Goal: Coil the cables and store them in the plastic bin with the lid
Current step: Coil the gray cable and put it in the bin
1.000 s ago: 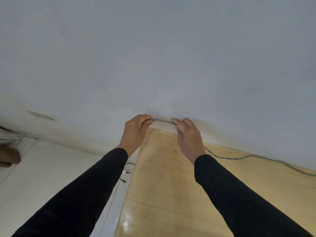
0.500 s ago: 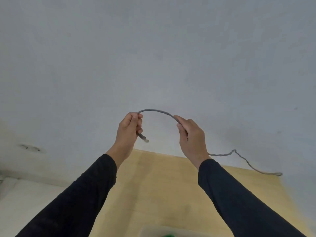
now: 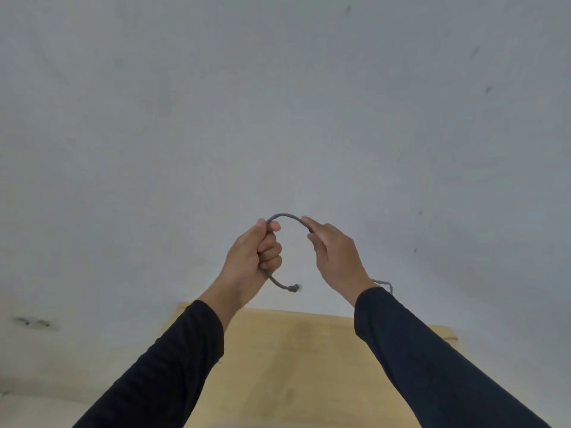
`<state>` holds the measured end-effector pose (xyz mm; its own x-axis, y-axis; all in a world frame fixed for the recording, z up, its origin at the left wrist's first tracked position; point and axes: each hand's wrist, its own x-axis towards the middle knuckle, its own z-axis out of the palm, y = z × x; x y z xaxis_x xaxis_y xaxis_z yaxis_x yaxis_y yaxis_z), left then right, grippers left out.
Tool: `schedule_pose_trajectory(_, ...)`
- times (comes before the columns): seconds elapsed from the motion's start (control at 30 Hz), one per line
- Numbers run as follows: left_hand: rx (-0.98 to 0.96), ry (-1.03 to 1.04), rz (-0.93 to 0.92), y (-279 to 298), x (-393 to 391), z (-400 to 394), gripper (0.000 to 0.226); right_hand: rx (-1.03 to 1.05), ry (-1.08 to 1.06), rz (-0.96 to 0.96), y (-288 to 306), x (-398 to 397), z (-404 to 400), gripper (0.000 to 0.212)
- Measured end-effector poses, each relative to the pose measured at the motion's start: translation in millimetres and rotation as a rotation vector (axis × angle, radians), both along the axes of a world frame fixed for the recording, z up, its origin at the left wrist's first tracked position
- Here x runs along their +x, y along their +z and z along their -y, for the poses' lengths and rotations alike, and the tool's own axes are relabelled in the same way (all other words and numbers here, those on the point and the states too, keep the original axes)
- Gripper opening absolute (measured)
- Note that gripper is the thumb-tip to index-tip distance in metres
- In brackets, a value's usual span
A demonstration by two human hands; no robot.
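Since the earlier frame, both hands sit closer; left hand fists the cable at centre frame, right hand pinches it; unseen slack may snag or kink

Soft even daylight, faint shadows, slight blur, wide-angle edge bending

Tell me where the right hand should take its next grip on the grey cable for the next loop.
Further down the grey cable, on the slack trailing past the right hand near its wrist, taken from above. The left hand already anchors the arch and short plug end.
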<state>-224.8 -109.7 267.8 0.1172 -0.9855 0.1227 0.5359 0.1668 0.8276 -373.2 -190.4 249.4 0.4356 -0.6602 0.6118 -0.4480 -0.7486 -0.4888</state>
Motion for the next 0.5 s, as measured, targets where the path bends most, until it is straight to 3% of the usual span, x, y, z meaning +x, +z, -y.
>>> schedule_pose_trajectory(0.07,-0.029,-0.014,-0.059,16,3,0,0.037,0.063,-0.038,0.032,-5,-7,-3,0.035)
schedule_pose_trajectory(0.23,0.033,0.025,0.183,36,15,-6,0.040,0.090,-0.145,0.191,9,-16,0,0.031)
schedule_pose_trajectory(0.5,-0.076,-0.043,-0.029,36,23,-9,0.030,0.065,-0.227,0.219,27,-3,2,0.030)
